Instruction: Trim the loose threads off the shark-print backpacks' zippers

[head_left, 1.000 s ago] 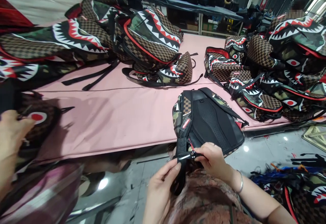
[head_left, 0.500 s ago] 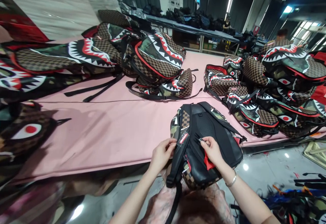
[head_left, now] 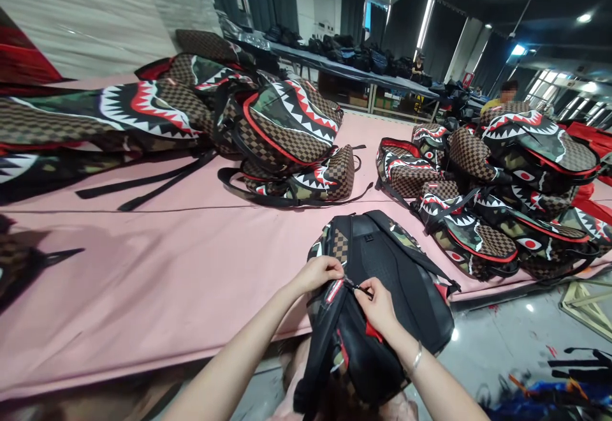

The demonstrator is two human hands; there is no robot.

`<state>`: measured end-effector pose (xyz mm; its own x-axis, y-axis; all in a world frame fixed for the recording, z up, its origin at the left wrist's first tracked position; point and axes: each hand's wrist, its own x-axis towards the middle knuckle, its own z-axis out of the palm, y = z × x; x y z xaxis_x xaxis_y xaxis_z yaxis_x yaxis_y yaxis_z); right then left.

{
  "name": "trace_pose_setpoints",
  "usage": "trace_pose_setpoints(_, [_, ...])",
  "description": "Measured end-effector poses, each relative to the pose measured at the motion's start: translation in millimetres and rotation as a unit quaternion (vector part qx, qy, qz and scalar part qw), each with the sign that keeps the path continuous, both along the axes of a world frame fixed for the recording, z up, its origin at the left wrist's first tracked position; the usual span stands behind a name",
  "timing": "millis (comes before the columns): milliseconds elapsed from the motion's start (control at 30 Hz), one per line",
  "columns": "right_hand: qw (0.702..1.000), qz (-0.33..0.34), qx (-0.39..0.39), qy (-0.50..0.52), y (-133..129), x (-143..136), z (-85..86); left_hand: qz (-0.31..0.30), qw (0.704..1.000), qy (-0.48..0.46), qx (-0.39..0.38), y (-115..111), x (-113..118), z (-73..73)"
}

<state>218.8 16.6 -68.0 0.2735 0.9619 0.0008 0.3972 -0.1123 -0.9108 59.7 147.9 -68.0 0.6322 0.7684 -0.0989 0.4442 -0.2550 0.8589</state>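
Note:
A black-backed backpack with checkered and camouflage edges leans against the pink table's front edge, its straps toward me. On its left strap is a small red and white label. My left hand pinches at that strap just above the label, though what lies between the fingertips is too small to name. Close by on the right, my right hand is closed on a small dark tool, whose tip reaches the strap near my left fingertips. Below my right hand, something red shows against the pack.
Shark-mouth backpacks lie on the pink table, in a pile at the left and another at the right. Farther back, a long table bears dark bags. People are in the background. A metal frame stands at the right.
My left hand has moved up the strap past the label. My right hand has come left, bringing the tool to the strap. The whole view has shifted slightly.

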Motion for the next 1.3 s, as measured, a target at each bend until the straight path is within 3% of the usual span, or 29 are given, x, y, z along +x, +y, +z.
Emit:
trace_pose_setpoints(367, [0.991, 0.117, 0.06, -0.019, 16, 5, -3.7, 0.024, 0.99, -0.091, -0.102, 0, -3, 6.6])
trace_pose_setpoints(533, [0.992, 0.12, 0.047, -0.013, 30, 14, -8.3, 0.13, 0.971, -0.162, -0.12, -10, -11, 0.1])
trace_pose_setpoints(667, [0.988, 0.145, 0.043, 0.036, 39, 25, -13.7, 0.244, 0.931, -0.236, -0.132, -32, -20, -13.0])
trace_pose_setpoints(833, [0.981, 0.189, 0.025, 0.035, 52, 34, -4.5, 0.295, 0.9, -0.282, -0.153, -50, -21, -20.8])
trace_pose_setpoints(1033, [0.945, 0.324, -0.028, -0.035, 85, 39, 11.5, 0.298, 0.898, -0.282, -0.16, -47, -17, -13.5])
trace_pose_setpoints(1300, [0.865, 0.49, -0.106, -0.016, 148, 40, 20.5, 0.29, 0.915, -0.241, -0.144, -40, -19, -14.6])
